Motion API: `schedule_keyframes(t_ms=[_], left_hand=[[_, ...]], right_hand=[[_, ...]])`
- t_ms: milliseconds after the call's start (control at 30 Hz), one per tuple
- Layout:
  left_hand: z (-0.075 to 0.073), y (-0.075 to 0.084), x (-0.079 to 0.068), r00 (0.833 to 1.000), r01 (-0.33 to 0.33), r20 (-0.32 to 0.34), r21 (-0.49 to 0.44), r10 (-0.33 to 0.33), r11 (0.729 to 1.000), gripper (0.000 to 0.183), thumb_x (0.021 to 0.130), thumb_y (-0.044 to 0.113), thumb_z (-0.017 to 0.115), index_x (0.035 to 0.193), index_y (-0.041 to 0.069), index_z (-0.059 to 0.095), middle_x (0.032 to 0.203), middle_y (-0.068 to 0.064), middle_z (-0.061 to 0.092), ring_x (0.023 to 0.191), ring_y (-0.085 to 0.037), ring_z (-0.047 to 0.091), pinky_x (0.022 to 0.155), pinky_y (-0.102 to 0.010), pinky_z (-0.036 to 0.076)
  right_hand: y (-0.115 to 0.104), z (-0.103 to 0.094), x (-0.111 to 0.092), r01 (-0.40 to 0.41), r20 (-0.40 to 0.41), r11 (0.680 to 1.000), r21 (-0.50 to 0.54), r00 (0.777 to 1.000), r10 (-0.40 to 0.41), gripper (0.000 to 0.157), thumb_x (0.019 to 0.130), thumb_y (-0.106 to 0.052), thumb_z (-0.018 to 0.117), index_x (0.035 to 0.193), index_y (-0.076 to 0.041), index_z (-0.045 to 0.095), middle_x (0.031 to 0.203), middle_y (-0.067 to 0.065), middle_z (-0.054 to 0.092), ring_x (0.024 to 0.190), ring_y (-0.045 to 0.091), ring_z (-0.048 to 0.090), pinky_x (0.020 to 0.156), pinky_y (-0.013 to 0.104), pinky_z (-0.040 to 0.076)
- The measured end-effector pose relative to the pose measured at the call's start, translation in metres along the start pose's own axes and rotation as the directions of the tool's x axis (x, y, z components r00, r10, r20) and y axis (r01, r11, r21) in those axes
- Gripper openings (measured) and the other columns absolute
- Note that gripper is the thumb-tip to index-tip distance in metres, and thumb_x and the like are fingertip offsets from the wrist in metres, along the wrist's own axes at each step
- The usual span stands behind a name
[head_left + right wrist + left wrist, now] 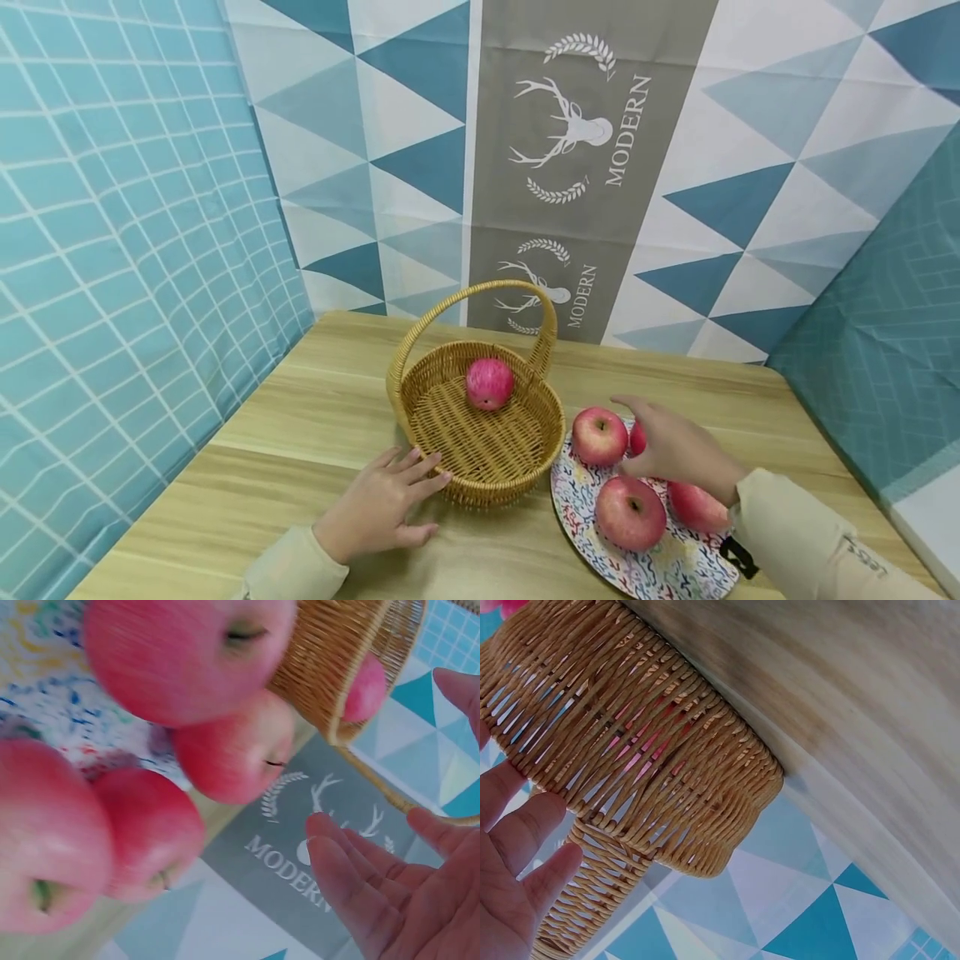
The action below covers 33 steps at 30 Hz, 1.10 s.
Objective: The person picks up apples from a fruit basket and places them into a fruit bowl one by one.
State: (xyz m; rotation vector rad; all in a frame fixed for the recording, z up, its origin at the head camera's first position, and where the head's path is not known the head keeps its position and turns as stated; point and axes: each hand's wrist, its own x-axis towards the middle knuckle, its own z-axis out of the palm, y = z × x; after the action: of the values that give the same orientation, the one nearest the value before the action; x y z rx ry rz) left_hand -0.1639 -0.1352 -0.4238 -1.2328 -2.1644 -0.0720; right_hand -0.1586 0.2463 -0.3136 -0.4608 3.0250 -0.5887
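Observation:
A wicker basket (480,492) with a tall arched handle stands on the table, one red apple (490,384) inside it near the back. My left hand (386,507) rests its extended fingers on the basket's near-left rim; the left wrist view shows these fingertips against the woven wall (630,742). Right of the basket lies a patterned plate (577,508) bearing several red apples (631,513). Over the plate hovers my right hand (678,450), its fingers spread and holding nothing. It partly hides two apples in the head view. All the plate's apples (240,746) appear apart from that hand in the right wrist view.
The wooden table (300,417) meets a patterned wall cloth (420,167) just behind the basket. Blue gridded cloth (150,250) borders the left side, and teal cloth (877,333) the right. A small black object (738,557) sits at the plate's right edge, beneath the right sleeve.

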Motion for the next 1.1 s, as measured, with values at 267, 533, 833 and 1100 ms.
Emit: schedule_keyframes(t_ms=[267, 533, 833, 1100], left_hand=[[0.000, 0.000, 0.000, 1.000, 0.011, -0.006, -0.009, -0.011, 1.000, 0.053, 0.069, 0.046, 0.075, 0.109, 0.013, 0.073, 0.115, -0.011, 0.068, 0.095, -0.032, 0.068, 0.079, -0.047, 0.053], [0.000, 0.000, 0.000, 1.000, 0.016, 0.005, -0.007, -0.016, 1.000, 0.052, 0.070, 0.046, 0.074, 0.111, 0.014, 0.072, 0.117, -0.011, 0.067, 0.097, -0.032, 0.067, 0.079, -0.046, 0.053], [0.001, 0.001, -0.005, 1.000, 0.017, -0.007, -0.024, -0.017, 1.000, 0.051, 0.070, 0.046, 0.074, 0.110, 0.014, 0.073, 0.115, -0.011, 0.068, 0.094, -0.030, 0.069, 0.078, -0.045, 0.053], [0.004, -0.001, -0.001, 1.000, 0.012, -0.004, -0.015, -0.012, 1.000, 0.053, 0.070, 0.046, 0.074, 0.112, 0.013, 0.072, 0.117, -0.011, 0.067, 0.096, -0.030, 0.068, 0.081, -0.045, 0.053]], right_hand=[[-0.015, -0.012, 0.027, 0.040, 0.034, 0.999, 0.031, 0.999, -0.041, 0.082, 0.073, -0.023, 0.078, 0.143, -0.005, 0.039, 0.125, 0.019, 0.057, 0.114, 0.039, 0.054, 0.071, 0.044, 0.052], [-0.033, -0.005, 0.063, 0.196, 0.043, 0.976, 0.096, 0.979, -0.201, 0.076, 0.069, -0.017, 0.075, 0.137, 0.000, 0.046, 0.120, 0.022, 0.058, 0.105, 0.036, 0.057, 0.075, 0.042, 0.052], [-0.057, 0.001, 0.095, 0.173, 0.177, 0.976, 0.132, 0.965, -0.195, 0.067, 0.072, -0.017, 0.074, 0.133, -0.003, 0.050, 0.108, 0.019, 0.058, 0.066, 0.020, 0.057, 0.057, 0.033, 0.050], [-0.066, 0.021, 0.139, 0.208, 0.097, 0.967, 0.149, 0.970, -0.223, 0.067, 0.076, -0.015, 0.075, 0.136, -0.002, 0.049, 0.113, 0.022, 0.059, 0.094, 0.028, 0.059, 0.071, 0.035, 0.051]])
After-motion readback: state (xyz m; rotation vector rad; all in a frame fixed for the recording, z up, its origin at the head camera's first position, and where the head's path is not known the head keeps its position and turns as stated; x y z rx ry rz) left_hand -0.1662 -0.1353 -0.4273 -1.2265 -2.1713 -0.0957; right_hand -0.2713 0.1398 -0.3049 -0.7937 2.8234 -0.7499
